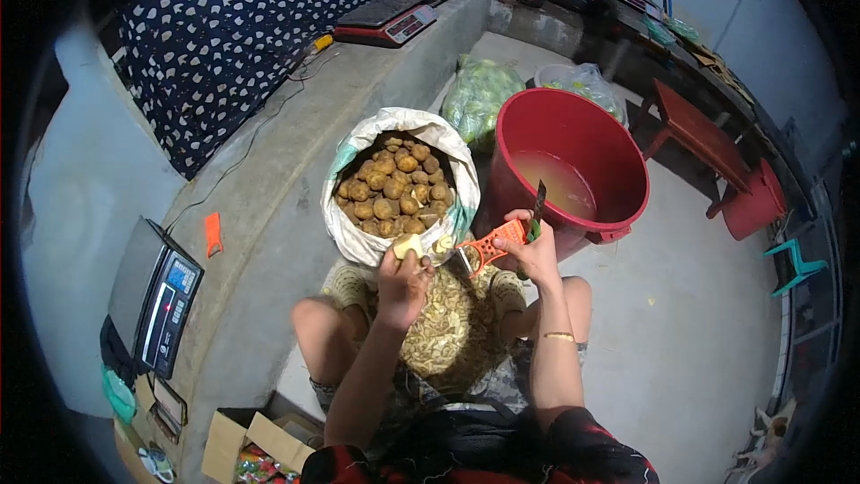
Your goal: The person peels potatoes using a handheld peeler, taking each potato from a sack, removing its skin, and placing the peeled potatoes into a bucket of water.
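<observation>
My left hand (405, 289) is closed around a pale, peeled potato (408, 246), in front of the sack's near rim. In my right hand (537, 258) are an orange peeler (494, 246), pointing left toward the potato, and a knife (539, 201) with its dark blade sticking up. A white woven sack (353, 145) with a rolled rim stands just beyond, full of unpeeled brown potatoes (394, 185). Below my hands, a heap of peelings (452, 327) lies on the floor between my legs.
A large red tub (573, 226) holding cloudy liquid stands right of the sack. Bagged green vegetables (482, 97) sit behind. On the left ledge are a digital scale (168, 309), an orange piece (213, 234) and a red scale (385, 25). A red bench (699, 130) stands far right.
</observation>
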A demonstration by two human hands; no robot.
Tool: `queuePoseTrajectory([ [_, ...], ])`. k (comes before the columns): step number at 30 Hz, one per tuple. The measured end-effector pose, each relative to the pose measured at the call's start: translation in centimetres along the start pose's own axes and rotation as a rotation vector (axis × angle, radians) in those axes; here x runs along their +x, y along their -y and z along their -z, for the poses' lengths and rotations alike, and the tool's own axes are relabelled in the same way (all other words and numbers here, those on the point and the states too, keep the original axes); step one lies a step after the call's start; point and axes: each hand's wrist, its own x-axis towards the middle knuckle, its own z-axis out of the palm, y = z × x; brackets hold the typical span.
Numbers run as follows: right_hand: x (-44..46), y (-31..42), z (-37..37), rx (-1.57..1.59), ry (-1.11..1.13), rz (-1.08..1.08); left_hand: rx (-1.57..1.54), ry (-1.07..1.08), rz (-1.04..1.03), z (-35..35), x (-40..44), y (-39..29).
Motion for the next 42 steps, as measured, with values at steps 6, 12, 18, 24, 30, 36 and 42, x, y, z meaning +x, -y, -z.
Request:
queuePoseTrajectory([
  [6, -0.2, 0.5, -0.4, 0.016, 0.011, -0.030, 0.831, 0.003, -0.548, 0.1, -0.3, -0.3],
  [12, -0.9, 2.8, -3.1, 0.147, 0.079, -0.026, 1.232, 0.132, -1.125, 0.0, -0.5, 0.3],
  [18, 0.9, 0.1, -1.2, -0.013, -0.105, 0.041, 1.009, 0.223, -1.058, -0.6, -1.1, -0.2],
  [24, -1.1, 2.6, -2.2, 0.136, 0.035, 0.041, 0.958, 0.229, -0.854, -0.4, -1.5, 0.4],
  [30, 0.6, 0.4, -0.3, 0.023, -0.120, 0.018, 0.759, 0.317, -0.912, -1.4, -1.3, 1.1],
  [36, 0.1, 0.7, 2.0, 0.066, -0.153, 0.057, 0.885, 0.208, -0.691, 0.0, 0.1, 2.7],
  [42, -0.7, 1.3, 5.9, 0.551, -0.171, -0.026, 1.330, 0.433, 0.000, -0.2, 5.4, 8.1],
])
